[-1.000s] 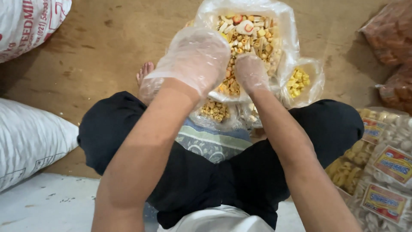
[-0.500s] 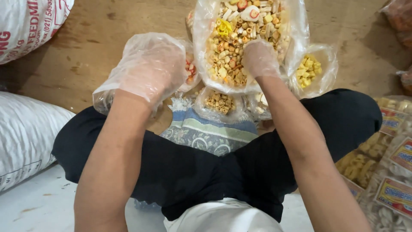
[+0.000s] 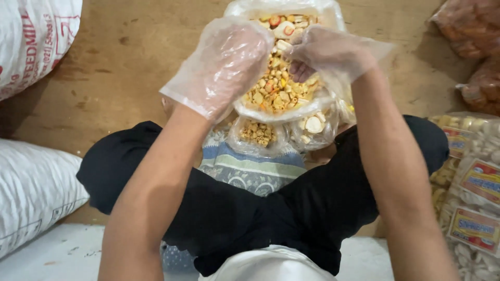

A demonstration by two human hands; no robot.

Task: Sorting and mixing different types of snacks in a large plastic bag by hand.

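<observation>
Both my hands wear loose clear plastic gloves. A big clear bag (image 3: 284,112) of mixed yellow and white snack pieces (image 3: 276,88) stands open in front of my crossed legs. My left hand (image 3: 224,62) lies over the bag's left rim with its fingers curved down; the glove hides whether it grips anything. My right hand (image 3: 325,52) is at the bag's right side, fingers bunched on snack pieces at the top of the pile. Two small filled bags (image 3: 258,132) (image 3: 315,125) lie just under the big one, on a patterned cloth (image 3: 250,169).
White woven sacks lie at the far left (image 3: 31,36) and near left (image 3: 36,192). Packed snack bags with labels (image 3: 471,198) are stacked at the right, and bags of orange-brown snacks (image 3: 471,31) sit at the top right. The floor is brown wood (image 3: 125,67).
My left hand has swung from the left side onto the big bag's left rim. My right hand has moved from the bag's near edge up into the pile. The view has shifted closer.
</observation>
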